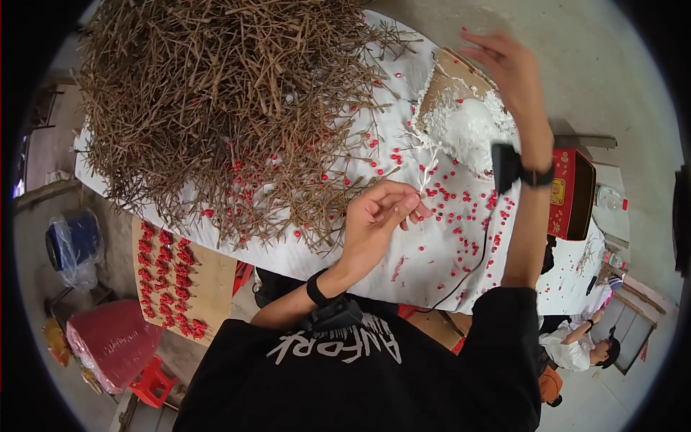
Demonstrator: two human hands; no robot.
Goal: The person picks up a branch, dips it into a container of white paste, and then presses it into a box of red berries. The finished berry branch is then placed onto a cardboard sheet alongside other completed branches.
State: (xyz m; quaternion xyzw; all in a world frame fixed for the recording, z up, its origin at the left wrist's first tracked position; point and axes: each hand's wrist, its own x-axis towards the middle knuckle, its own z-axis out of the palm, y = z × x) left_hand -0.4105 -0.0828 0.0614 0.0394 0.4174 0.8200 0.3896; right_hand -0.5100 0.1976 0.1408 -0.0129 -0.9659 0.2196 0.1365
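My left hand (376,217) pinches a small twig (426,174) between thumb and fingers, its branching tips coated white. Farther off to the right, my right hand (512,75) is raised past a piece of cardboard (439,81) smeared with a heap of white paste (475,126). At that hand's fingertips sits a red berry bead (463,29); slight blur hides exactly how it is gripped. Loose red berry beads (461,230) lie scattered over the white-covered table (374,270) around and beyond my left hand.
A big pile of brown twigs (223,93) fills the table's left. Red berry bunches (165,281) lie in rows on a board at lower left, near a red stool (152,383). A dark cable (475,266) crosses the table. At right are a red box (572,194) and another person (576,345).
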